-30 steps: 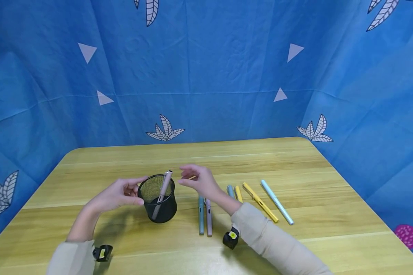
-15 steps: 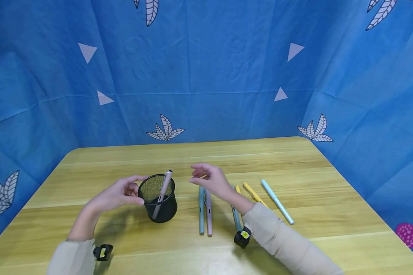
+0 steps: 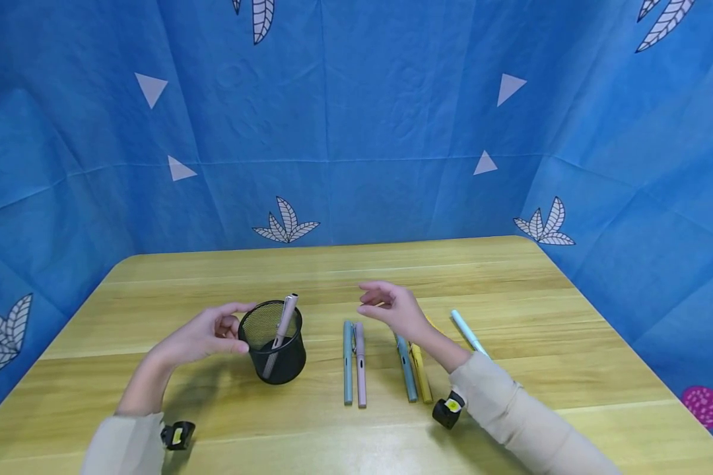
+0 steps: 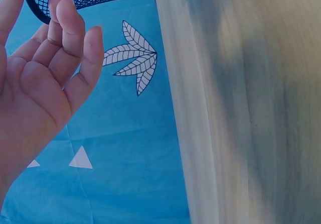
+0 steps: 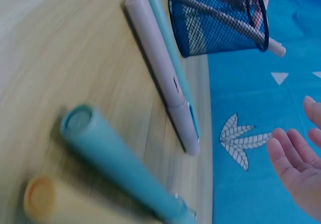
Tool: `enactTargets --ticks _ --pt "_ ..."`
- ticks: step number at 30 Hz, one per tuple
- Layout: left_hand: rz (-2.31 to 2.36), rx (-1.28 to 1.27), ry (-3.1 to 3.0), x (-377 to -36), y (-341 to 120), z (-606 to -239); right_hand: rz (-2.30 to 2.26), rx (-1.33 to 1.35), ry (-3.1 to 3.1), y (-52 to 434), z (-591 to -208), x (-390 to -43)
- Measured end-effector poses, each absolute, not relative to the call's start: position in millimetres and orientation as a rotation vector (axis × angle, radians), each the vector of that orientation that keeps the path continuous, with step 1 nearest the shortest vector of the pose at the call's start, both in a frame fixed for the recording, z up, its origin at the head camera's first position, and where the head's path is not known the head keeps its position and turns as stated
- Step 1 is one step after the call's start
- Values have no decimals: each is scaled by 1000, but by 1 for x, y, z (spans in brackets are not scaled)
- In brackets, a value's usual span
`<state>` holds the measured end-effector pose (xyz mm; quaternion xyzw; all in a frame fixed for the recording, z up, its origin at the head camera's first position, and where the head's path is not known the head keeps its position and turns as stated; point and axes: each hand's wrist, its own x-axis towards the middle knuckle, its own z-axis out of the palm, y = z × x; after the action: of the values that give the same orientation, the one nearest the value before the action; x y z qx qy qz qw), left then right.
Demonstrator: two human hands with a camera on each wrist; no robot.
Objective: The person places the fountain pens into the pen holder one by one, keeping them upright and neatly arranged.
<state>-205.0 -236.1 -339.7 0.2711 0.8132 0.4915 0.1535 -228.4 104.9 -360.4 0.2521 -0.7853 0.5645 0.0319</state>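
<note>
My left hand [image 3: 204,336] holds the black mesh pen holder [image 3: 285,366] by its rim, thumb and index finger at its left side and the other fingers curled in. Leaning inside the holder is a pale pink pen [image 3: 284,320], its capped end above the rim. My right hand [image 3: 395,309] hovers over the table with fingers loosely bent and nothing in them. Below it lie a teal pen [image 3: 406,369] and a yellow pen [image 3: 422,379]; the forearm partly covers them. A second teal pen [image 3: 348,363] and a lilac pen [image 3: 360,366] lie side by side right of the holder.
A light blue pen [image 3: 466,328] lies farther right, its near part behind the right sleeve [image 3: 511,409]. A bit of another yellow pen shows behind the right wrist. Blue patterned cloth [image 3: 356,132] hangs behind the wooden table [image 3: 261,435].
My right hand has moved rightward, away from the pen holder, uncovering the teal and lilac pens and covering more of the yellow and light blue ones. My left hand and the holder stay put.
</note>
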Motion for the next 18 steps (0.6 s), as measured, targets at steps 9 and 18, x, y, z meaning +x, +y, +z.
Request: enactTargets --ticks 9,18 --pt "1403 767 2334 -205 -236 -339 1745 740 -2410 124 -363 -229" --pt "1400 782 2343 -205 -236 -341 1758 715 -2423 137 -369 -225"
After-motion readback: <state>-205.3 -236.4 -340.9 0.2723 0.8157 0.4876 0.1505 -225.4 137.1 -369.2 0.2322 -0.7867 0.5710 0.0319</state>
